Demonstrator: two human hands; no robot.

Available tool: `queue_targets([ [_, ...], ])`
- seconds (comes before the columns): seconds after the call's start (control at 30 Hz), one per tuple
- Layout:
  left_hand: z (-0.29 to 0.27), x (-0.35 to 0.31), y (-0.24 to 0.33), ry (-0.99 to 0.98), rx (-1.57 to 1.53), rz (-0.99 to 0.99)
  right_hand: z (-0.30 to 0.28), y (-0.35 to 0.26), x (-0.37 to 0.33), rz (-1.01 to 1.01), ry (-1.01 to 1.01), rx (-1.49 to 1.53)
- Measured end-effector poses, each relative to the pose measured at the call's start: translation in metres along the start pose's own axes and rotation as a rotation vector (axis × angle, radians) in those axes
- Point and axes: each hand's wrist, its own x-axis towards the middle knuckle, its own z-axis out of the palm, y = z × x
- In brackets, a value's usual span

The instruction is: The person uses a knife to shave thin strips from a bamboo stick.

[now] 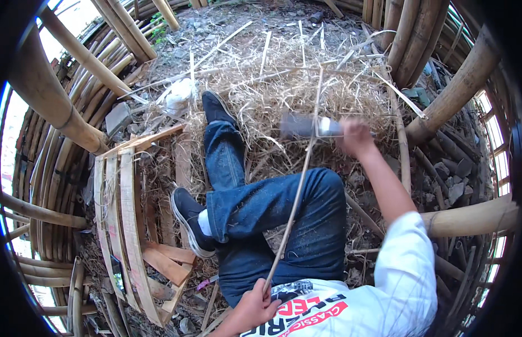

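My left hand (254, 310) is closed around the lower end of a long, thin bamboo strip (295, 209). The strip rises over my bent leg in jeans (272, 205) to the shavings in front of me. In my right hand (355, 137), out to the right, is a knife (301, 126) with a broad dark blade, smeared by motion. Its blade points left and crosses the strip in view; whether the two touch I cannot tell. The handle is mostly hidden in my fist.
A heap of pale bamboo shavings (339, 95) covers the ground ahead. A slatted wooden crate (127, 196) stands at my left, near a concrete block (118, 118) and a white bag (178, 95). Thick bamboo poles (466, 84) frame both sides, with broken stones (456, 190) at right.
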Motion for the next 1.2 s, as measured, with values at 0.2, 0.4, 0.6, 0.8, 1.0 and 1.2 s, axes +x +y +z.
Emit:
queue_targets([
  [0.2,-0.004,-0.008,-0.02,0.077,-0.127,-0.02,-0.007,0.021,0.047,0.55,-0.336,0.147],
  [0.4,-0.029,0.004,-0.021,0.22,-0.196,-0.001,-0.015,-0.012,0.017,0.489,-0.265,0.315],
  [0.6,-0.037,0.022,-0.01,0.037,-0.381,0.054,-0.005,-0.062,-0.012,0.574,-0.208,0.665],
  [0.8,-0.043,0.029,-0.008,-0.198,-0.833,0.066,-0.048,-0.103,-0.013,0.588,-0.045,1.084],
  [1.0,-0.042,0.035,-0.011,-0.355,-1.034,0.052,-0.058,-0.128,-0.026,0.662,-0.116,1.725],
  [1.2,-0.044,0.039,0.004,-0.301,-0.907,0.072,-0.036,-0.146,-0.048,0.743,-0.105,1.775],
])
